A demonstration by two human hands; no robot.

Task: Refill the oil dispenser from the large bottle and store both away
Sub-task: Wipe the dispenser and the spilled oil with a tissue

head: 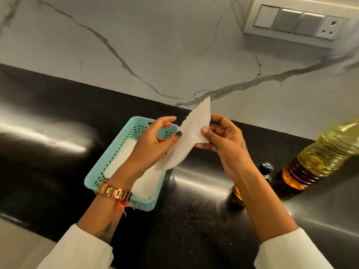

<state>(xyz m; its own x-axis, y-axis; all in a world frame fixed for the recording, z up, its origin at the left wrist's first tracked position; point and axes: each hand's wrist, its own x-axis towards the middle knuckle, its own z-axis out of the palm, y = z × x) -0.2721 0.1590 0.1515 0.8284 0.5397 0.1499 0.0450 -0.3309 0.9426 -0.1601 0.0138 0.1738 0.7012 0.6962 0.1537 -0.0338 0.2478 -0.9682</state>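
Observation:
A white paper tissue (191, 136) is held up above the black counter between both hands. My left hand (153, 144) pinches its left side with thumb and fingers. My right hand (223, 138) pinches its right edge. The large bottle (318, 156) of yellow oil stands on the counter at the far right. The small oil dispenser (265, 168) with a dark top stands just left of the bottle, mostly hidden behind my right forearm.
A turquoise perforated basket (116, 150) holding white tissues sits on the black counter (48, 133) under my left wrist. The marble wall (155, 45) behind carries a switch and socket panel (295, 22) at upper right.

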